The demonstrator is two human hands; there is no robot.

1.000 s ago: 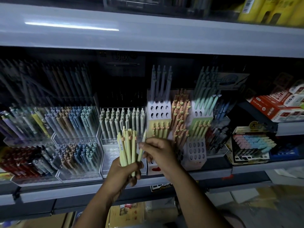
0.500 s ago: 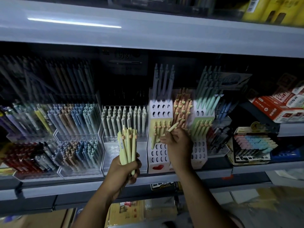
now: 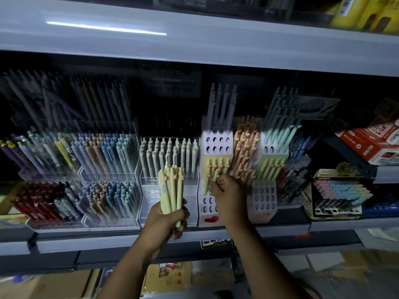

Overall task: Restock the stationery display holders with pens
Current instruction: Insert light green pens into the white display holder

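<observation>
Half a second earlier the right hand [image 3: 228, 197] held a single pen [image 3: 206, 184] tilted above the yellow tier of the white holder [image 3: 217, 145]. Now the hand sits lower against that tier. Its fingers [image 3: 216, 186] are curled and pinch the single pen, which stands almost upright at the tier's left end, beside the seated yellow pens [image 3: 218, 167]. A second ago this hand was at the bundle. The left hand [image 3: 166, 219] has barely shifted: it grips the bundle of yellow pens [image 3: 170, 188] upright, fingers wrapped round the lower barrels, near and left of the white holder.

Just right of the white holder lean orange pens [image 3: 245, 152], and beyond them mint-green pens [image 3: 280, 130]. The right wrist covers some of the holder's lower holes and the foot of the orange row. The bundle stands in front of grey-white pens [image 3: 168, 156]. Further left, clear bins [image 3: 108, 175] hold mixed blue, tan and red pens. At far right lie red-and-white boxes [image 3: 371, 143] and, nearer, a carton of pastel pieces [image 3: 341, 190].

The white holder is stepped, looks like plastic, is pierced with round holes and carries a red heart [image 3: 211, 219] on its near face. The bundled pens have matte pale barrels with small peach tops. The shelf edge [image 3: 280, 228] is smooth and grey, and the upper shelf [image 3: 194, 44] reflects a strip of light.
</observation>
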